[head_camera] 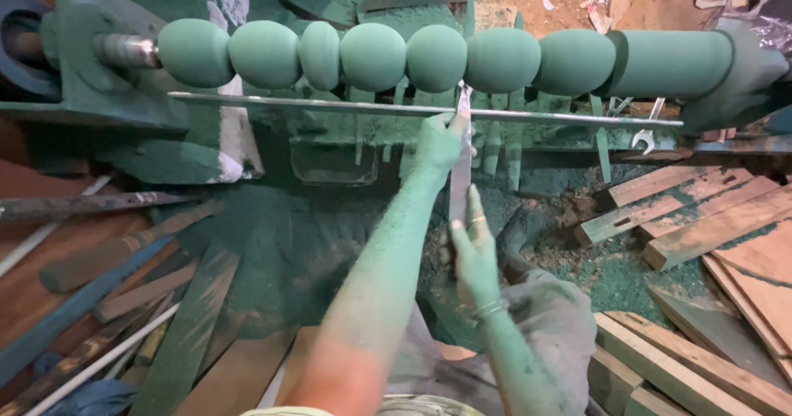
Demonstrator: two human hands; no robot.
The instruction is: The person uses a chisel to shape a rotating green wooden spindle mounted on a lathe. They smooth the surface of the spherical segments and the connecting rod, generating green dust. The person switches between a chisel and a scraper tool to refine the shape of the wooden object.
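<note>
A long green turned piece (437, 57) with several rounded bulges is mounted across a lathe. A thin metal rest bar (330, 105) runs just below it. My left hand (439, 142), coated in green dust, grips the front part of a long flat metal chisel (459, 169) right at the bar. The chisel tip touches the groove between two bulges. My right hand (474, 251), also green, holds the chisel's rear end, with a ring on one finger and a bangle at the wrist.
Green dust covers the lathe bed (330, 160) and the floor. Wooden planks (701, 218) lie stacked at the right, boards and rods (107, 259) at the left. A spanner (648, 136) hangs by the bar's right end. The tailstock (742, 78) holds the piece at right.
</note>
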